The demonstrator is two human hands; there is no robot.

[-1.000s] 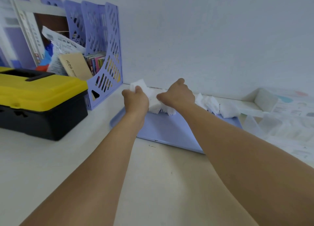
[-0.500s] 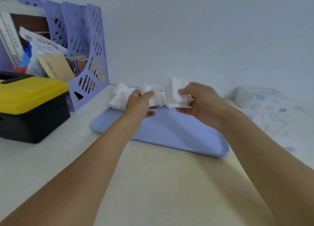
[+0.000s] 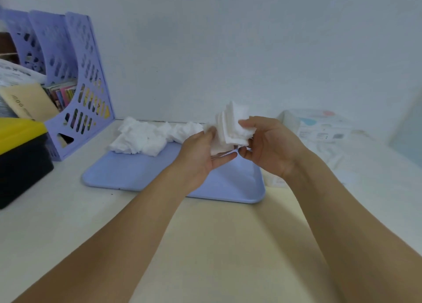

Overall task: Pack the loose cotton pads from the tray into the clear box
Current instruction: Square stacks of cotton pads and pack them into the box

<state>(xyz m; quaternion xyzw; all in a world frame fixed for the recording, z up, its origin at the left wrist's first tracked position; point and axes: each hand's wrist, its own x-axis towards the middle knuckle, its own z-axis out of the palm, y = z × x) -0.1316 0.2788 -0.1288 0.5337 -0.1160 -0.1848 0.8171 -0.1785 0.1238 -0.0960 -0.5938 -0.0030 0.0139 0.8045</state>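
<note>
A stack of white cotton pads (image 3: 235, 127) is held above the light-blue tray (image 3: 141, 172), between both hands. My right hand (image 3: 267, 147) grips the stack from the right with thumb on top. My left hand (image 3: 203, 152) supports it from the left and below, fingers partly spread. A loose heap of white cotton pads (image 3: 141, 138) lies on the tray's far left part, against the wall. The clear box (image 3: 317, 129) stands to the right of the tray, blurred, with a printed lid or label showing.
A purple perforated file holder (image 3: 75, 86) with papers and booklets stands at the left. A yellow-lidded black toolbox (image 3: 20, 156) sits in front of it. The white wall runs close behind the tray. The pale tabletop (image 3: 205, 245) stretches toward me.
Both hands have lifted off the heap and come together over the tray's right part with a gathered stack of pads. The view has shifted left to right, so the tray sits more central.
</note>
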